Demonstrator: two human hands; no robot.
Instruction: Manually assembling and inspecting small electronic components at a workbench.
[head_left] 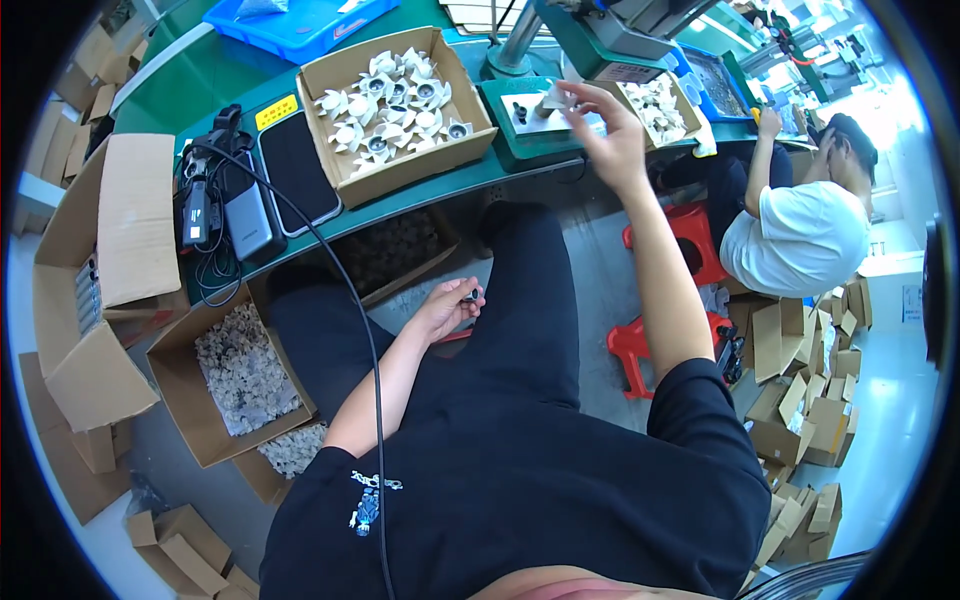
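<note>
Above my lap, my left hand [440, 312] is closed around a small dark metallic round piece [471, 296], with its end showing at the fingertips. My right hand [612, 135] reaches up to the green bench press. Its thumb and fingers close on a pale fan wheel [556, 97], partly blurred, over the press's light base plate [528, 115]. Left of the press, a cardboard box [340, 182] holds several white fan wheels [400, 92] with round hubs. The press head [625, 68] stands just above my right hand.
On the green bench [270, 85] lie a black tablet [300, 170], a power bank [254, 228] and cables; one black cable hangs across my front. Open boxes of small parts [250, 370] stand at lower left. Red stools [630, 355] and a seated person [800, 235] are at right.
</note>
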